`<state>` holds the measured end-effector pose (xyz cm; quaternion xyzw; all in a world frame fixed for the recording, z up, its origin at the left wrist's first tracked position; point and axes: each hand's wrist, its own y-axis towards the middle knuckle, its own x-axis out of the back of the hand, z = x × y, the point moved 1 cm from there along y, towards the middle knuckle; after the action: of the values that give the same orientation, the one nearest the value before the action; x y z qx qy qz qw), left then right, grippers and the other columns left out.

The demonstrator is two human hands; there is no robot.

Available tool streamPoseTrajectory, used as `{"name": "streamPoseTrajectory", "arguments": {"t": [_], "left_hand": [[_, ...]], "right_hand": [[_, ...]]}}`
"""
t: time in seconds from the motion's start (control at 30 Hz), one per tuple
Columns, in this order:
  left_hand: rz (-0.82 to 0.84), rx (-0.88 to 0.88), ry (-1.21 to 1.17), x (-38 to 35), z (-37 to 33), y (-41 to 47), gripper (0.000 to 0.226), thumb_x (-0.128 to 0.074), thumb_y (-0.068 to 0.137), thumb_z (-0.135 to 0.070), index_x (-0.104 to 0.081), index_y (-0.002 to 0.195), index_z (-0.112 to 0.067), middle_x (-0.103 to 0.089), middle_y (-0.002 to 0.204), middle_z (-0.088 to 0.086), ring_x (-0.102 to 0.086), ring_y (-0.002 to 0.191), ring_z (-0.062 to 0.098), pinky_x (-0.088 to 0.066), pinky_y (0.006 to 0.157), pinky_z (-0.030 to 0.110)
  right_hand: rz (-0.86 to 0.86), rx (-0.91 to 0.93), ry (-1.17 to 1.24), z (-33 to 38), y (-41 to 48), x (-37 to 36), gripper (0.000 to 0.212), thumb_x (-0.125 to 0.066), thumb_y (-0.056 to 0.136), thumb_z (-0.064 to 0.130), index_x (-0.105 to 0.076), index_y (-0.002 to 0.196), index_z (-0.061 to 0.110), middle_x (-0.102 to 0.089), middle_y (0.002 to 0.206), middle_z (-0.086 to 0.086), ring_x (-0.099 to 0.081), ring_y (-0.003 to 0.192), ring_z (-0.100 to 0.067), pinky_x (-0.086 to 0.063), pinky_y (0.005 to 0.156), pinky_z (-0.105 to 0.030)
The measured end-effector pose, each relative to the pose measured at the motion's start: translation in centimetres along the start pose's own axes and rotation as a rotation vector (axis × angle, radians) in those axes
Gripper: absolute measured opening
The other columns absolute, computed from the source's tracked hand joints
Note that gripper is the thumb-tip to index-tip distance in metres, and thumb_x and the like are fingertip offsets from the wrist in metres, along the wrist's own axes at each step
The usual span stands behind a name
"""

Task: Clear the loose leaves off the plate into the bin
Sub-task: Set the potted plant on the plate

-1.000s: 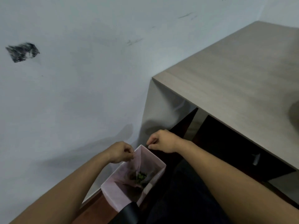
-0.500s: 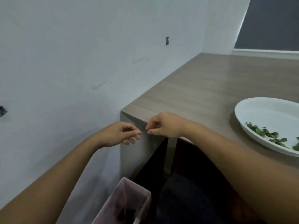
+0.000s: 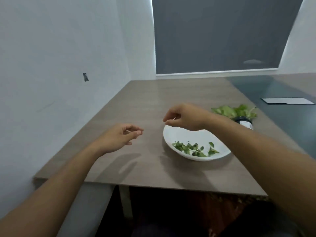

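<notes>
A white plate (image 3: 177, 134) sits on the wooden table, right of centre. Several small green loose leaves (image 3: 193, 148) lie along its near side. My right hand (image 3: 183, 118) hovers over the plate's far rim, fingers curled with thumb and fingertips close together and nothing visible between them. My left hand (image 3: 119, 136) hangs above the table to the left of the plate, fingers loosely curled and apart, holding nothing. The bin is out of view.
The wooden table (image 3: 136, 168) meets a white wall on the left. A leafy plant (image 3: 234, 111) in a dark pot (image 3: 244, 122) stands behind the plate at the right. A white sheet (image 3: 287, 100) lies on a dark surface farther right.
The view swung up from the bin beside the table to the tabletop. Both hands rose from over the bin and moved right, the right one reaching over the plate.
</notes>
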<state>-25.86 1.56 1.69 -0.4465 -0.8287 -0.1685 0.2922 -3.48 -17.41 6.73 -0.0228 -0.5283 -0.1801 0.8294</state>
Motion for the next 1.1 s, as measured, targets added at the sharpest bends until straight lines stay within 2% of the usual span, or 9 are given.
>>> {"name": "streamPoseTrajectory", "arguments": {"t": [0.17,0.3,0.43,0.47,0.57,0.67,0.8,0.97,1.1], "left_hand": [[0.071,-0.076,0.073,-6.9,-2.2,6.1,0.040,-0.066,0.101,-0.045,-0.067,0.138,-0.033,-0.071,0.130,-0.016,-0.066,0.126,0.008,-0.052,0.089,0.018],[0.039,-0.152,0.270,-10.7,-2.8,9.7,0.053,-0.062,0.105,-0.035,-0.053,0.154,-0.017,-0.055,0.157,0.003,-0.048,0.147,0.021,-0.040,0.122,0.041],[0.050,-0.154,0.363,-13.1,-2.4,12.0,0.061,-0.057,0.107,-0.025,-0.039,0.162,-0.009,-0.040,0.167,0.011,-0.036,0.156,0.026,-0.030,0.127,0.038],[0.051,-0.150,0.378,-13.5,-2.1,12.5,0.061,-0.054,0.107,-0.023,-0.036,0.164,-0.010,-0.035,0.170,0.010,-0.033,0.158,0.025,-0.029,0.126,0.037],[0.067,-0.149,0.390,-14.3,-1.4,13.8,0.064,-0.047,0.105,-0.010,-0.029,0.166,-0.008,-0.020,0.177,0.007,-0.023,0.162,0.024,-0.023,0.128,0.033],[0.071,-0.170,0.378,-14.7,-0.8,14.4,0.068,-0.040,0.102,-0.001,-0.025,0.168,-0.007,-0.013,0.179,0.001,-0.010,0.166,0.020,-0.013,0.125,0.025],[0.078,-0.203,0.373,-14.9,-0.5,14.4,0.066,-0.037,0.103,0.001,-0.027,0.167,-0.007,-0.013,0.180,0.001,0.002,0.167,0.018,-0.011,0.130,0.029],[0.085,-0.383,0.422,-15.2,-2.1,14.7,0.041,-0.047,0.111,-0.025,-0.057,0.151,-0.021,-0.044,0.168,-0.003,-0.013,0.166,0.014,-0.026,0.130,0.038],[0.337,-0.397,0.517,-17.3,-3.4,14.6,0.049,-0.038,0.109,-0.057,-0.049,0.155,-0.046,-0.031,0.174,-0.013,0.004,0.166,0.009,-0.015,0.132,0.040]], "right_hand": [[-0.089,-0.276,-0.089,-9.4,-4.5,4.0,0.020,-0.070,0.102,0.043,-0.080,0.115,0.033,-0.073,0.101,0.019,-0.062,0.084,0.008,-0.041,0.065,-0.015],[-0.186,-0.482,-0.151,-15.0,-7.6,5.1,0.019,-0.070,0.102,0.037,-0.080,0.109,0.021,-0.074,0.102,0.008,-0.065,0.090,-0.015,-0.048,0.072,-0.028],[-0.315,-0.677,-0.118,-19.1,-9.7,4.9,0.026,-0.074,0.100,0.032,-0.066,0.081,0.016,-0.075,0.096,-0.017,-0.072,0.098,-0.040,-0.056,0.082,-0.048],[-0.350,-0.717,-0.102,-19.7,-10.1,4.8,0.023,-0.075,0.099,0.035,-0.068,0.091,0.015,-0.074,0.105,-0.018,-0.070,0.106,-0.041,-0.055,0.087,-0.048],[-0.408,-0.827,-0.033,-21.2,-10.2,4.4,0.058,-0.076,0.097,0.048,-0.067,0.128,0.000,-0.070,0.129,-0.025,-0.065,0.122,-0.043,-0.053,0.097,-0.047],[-0.326,-0.901,0.081,-22.3,-9.9,4.0,0.070,-0.070,0.095,0.064,-0.071,0.123,0.000,-0.074,0.118,-0.025,-0.072,0.107,-0.040,-0.058,0.091,-0.045],[-0.297,-0.957,0.211,-23.2,-9.9,3.2,0.070,-0.066,0.094,0.069,-0.074,0.108,0.001,-0.069,0.087,-0.014,-0.066,0.072,-0.029,-0.047,0.061,-0.033],[-0.460,-0.900,0.276,-24.3,-10.1,3.0,0.056,-0.076,0.092,0.057,-0.071,0.125,0.013,-0.077,0.112,-0.012,-0.074,0.105,-0.034,-0.062,0.093,-0.048],[-0.616,-0.830,0.242,-24.4,-10.1,3.5,0.068,-0.082,0.085,0.058,-0.060,0.136,0.019,-0.070,0.097,0.007,-0.068,0.095,-0.021,-0.054,0.075,-0.034]]}}
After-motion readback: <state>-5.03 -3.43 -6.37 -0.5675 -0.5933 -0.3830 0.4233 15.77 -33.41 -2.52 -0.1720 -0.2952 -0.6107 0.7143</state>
